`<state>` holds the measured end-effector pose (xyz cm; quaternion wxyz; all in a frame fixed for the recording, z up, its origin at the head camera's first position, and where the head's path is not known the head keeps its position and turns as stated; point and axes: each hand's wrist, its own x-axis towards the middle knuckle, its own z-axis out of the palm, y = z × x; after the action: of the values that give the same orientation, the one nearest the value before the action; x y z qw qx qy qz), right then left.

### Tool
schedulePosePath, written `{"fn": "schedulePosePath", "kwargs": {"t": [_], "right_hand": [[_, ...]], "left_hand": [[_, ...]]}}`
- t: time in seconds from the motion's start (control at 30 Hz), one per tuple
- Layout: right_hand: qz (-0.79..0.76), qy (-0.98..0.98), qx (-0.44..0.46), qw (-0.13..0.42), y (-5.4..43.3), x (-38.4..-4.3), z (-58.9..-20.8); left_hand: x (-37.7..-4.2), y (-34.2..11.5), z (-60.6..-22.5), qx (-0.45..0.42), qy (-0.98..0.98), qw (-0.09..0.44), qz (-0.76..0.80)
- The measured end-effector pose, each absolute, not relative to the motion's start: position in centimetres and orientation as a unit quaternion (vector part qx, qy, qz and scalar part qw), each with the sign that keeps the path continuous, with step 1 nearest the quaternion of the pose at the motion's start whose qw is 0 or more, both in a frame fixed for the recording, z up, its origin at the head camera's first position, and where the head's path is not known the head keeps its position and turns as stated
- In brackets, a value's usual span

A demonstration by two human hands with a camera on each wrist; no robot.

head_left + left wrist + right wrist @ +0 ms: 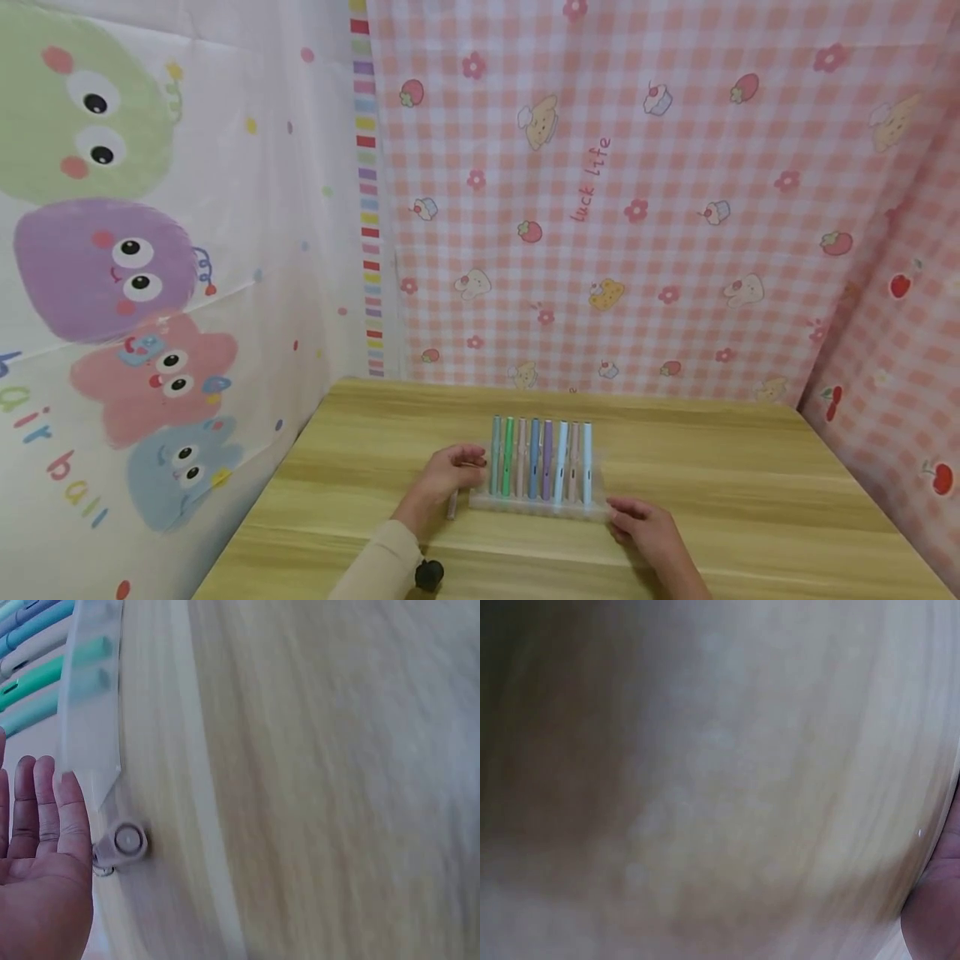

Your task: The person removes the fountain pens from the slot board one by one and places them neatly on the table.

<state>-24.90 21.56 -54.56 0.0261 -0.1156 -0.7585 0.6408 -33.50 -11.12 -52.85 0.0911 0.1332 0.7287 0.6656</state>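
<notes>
A clear plastic pen case (540, 506) lies on the table with several pens (547, 458) side by side in it, in teal, green, beige, blue, purple and light blue. At the case's left side is my left hand (450, 475), its fingers extended and slightly bent; the left wrist view shows the palm (45, 900) holding nothing. A beige pen (452, 505) lies beside that hand, outside the case, its round end (127, 838) facing the wrist camera. My right hand (645, 529) has its loosely bent fingertips at the case's near right corner. Only a palm edge (937, 907) shows in the right wrist view.
The wood-patterned table (720, 467) extends around the case on all sides. A pink checked cloth (637, 250) hangs behind it. On the left hangs a white cloth (285, 250) with cartoon figures. A small black round object (430, 575) is by my left sleeve.
</notes>
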Motion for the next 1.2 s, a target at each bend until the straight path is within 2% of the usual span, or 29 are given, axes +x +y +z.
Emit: {"fn": "schedulePosePath", "kwargs": {"t": [0.23,0.6,1.2], "right_hand": [[0.639,-0.760,-0.118,0.028,21.4,-25.0,-54.8],[0.636,-0.763,-0.112,0.027,21.4,-25.0,-54.4],[0.637,-0.762,-0.118,0.022,21.6,-24.7,-54.5]], "left_hand": [[-33.3,-10.1,-53.1,0.098,0.702,0.094,0.699],[-33.4,-9.3,-53.0,0.093,0.719,0.086,0.684],[-33.3,-9.2,-53.1,0.100,0.733,0.104,0.665]]}}
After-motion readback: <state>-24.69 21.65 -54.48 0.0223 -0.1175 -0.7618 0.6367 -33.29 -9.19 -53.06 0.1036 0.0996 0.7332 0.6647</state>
